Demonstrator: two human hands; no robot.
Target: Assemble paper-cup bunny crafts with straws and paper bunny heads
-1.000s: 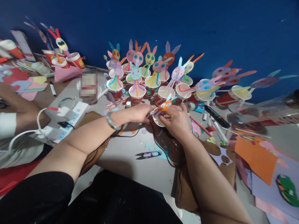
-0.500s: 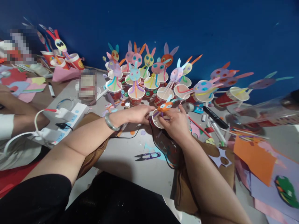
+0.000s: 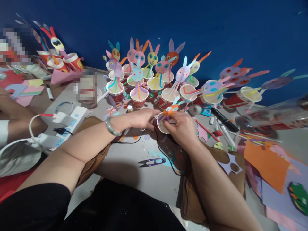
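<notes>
A paper cup stands on the table between my hands, with an orange paper rabbit head over its rim and purple strips inside. My right hand grips the cup's right side, thumb inside the rim and fingers outside. At the opposite side, my left hand has its bent fingers closed against the cup wall; its fingertips are partly hidden. Behind them stand several finished-looking cups with paper rabbits, among them a light-blue rabbit. Thread snips lie in front on the table.
A white power strip with plugged-in cables lies left, near another person's arm. To the right are a black marker, a clear plastic bottle and orange paper. A black cable runs below the cup.
The camera view has shifted slightly. Both hands stay at the same cup with nearly the same hold, and the orange rabbit head has barely moved.
</notes>
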